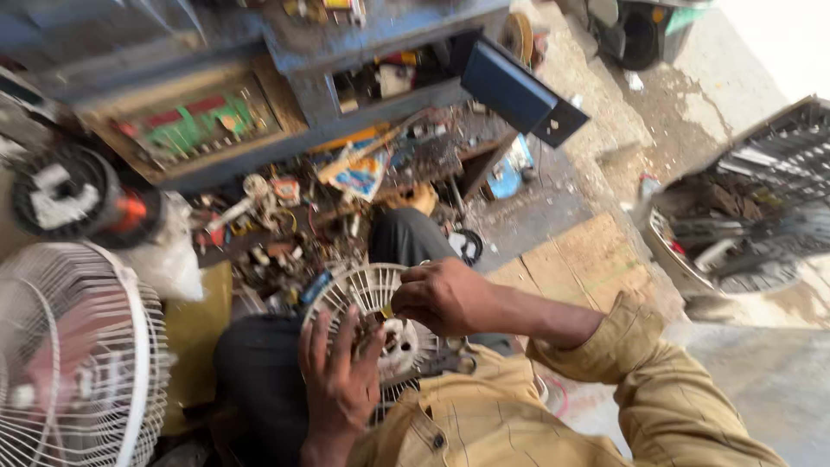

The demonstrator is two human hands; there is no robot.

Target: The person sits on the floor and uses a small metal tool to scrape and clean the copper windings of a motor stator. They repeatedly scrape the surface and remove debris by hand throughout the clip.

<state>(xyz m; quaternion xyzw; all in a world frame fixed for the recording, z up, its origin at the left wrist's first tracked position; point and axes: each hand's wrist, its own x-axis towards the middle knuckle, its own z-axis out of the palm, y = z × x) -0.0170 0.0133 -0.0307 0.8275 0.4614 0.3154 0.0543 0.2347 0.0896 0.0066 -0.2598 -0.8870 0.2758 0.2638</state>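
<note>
Currently, the round white slotted fan housing [372, 320] rests on the person's lap. Left hand [339, 380] grips its lower edge; right hand [441, 296] is closed, pinching a small yellow-tipped tool [388, 311] at its hub.

The round fan part [367, 298] looks like dull white plastic with thin ribs. The fan cage [82, 363] is shiny white wire. The shirt sleeve [657, 389] is soft yellow cloth. The workbench [303, 52] is blue painted metal, scratched and dirty. The floor [692, 112] is rough grey concrete.
</note>
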